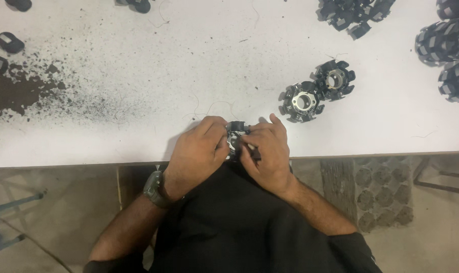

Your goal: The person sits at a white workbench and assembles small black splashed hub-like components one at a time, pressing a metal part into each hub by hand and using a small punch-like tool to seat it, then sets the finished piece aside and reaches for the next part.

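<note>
Both my hands meet at the near edge of the white table (138, 101). My left hand (196, 151), with a watch on its wrist, and my right hand (267, 151) together grip a small round black-and-metal slotted core (234, 132), mostly hidden by my fingers. Two similar toothed round cores lie on the table just beyond my right hand: one (301, 102) nearer, one (334, 79) farther and touching it.
A pile of black parts (353, 14) lies at the far top, and several larger toothed cores (449, 45) stack at the right edge. Dark powder (17, 91) is spread on the left. Small black loose pieces (9, 43) sit at top left. Floor shows below the table edge.
</note>
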### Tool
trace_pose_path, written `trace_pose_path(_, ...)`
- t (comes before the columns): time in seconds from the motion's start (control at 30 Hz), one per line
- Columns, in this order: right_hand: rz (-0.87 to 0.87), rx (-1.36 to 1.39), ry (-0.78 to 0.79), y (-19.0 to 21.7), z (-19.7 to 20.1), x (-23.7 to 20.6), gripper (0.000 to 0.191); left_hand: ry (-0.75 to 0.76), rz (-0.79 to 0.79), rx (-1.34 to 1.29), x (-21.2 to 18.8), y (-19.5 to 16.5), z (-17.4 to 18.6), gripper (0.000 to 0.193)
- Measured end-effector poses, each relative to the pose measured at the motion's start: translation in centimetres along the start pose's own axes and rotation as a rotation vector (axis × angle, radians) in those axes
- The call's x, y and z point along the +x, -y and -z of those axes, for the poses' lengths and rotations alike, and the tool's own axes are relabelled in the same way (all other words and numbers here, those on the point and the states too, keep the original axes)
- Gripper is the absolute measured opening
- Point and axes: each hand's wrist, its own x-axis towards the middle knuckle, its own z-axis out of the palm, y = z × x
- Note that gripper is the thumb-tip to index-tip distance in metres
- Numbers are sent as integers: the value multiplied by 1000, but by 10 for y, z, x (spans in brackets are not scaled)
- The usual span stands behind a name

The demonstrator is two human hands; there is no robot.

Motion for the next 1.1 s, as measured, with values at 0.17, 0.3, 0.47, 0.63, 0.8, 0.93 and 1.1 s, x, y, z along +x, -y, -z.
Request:
trace_pose_path(0.17, 58, 15, -14, -2, -1, -1, 32, -85, -55, 35, -5, 1, -5, 17)
trace_pose_path(0.3, 59, -11, -21, 0, -4, 0, 34, -103, -36, 47, -10, 4, -11, 18)
trace_pose_path(0.47, 74, -45, 5, 4, -4, 4, 36, -82, -26, 33, -10, 4, -12, 22)
trace_pose_path(0.63, 69, -26, -62, -6, 13, -2, 30, -178, -48, 96, -6, -8, 1, 24)
trace_pose_path(0.8, -127, 1, -437, -50, 64, -33, 20, -7, -111, 345, 13, -41, -13, 83)
trace_pose_path(0.93, -288, -31, -625, -87, 99, -61, 21, 211, -45, 190, 41, -57, -25, 74)
trace_pose_path(1.1, -355, -12, -766, -113, 112, -82, 22, 19, -353, 227, 111, -75, -66, 79)
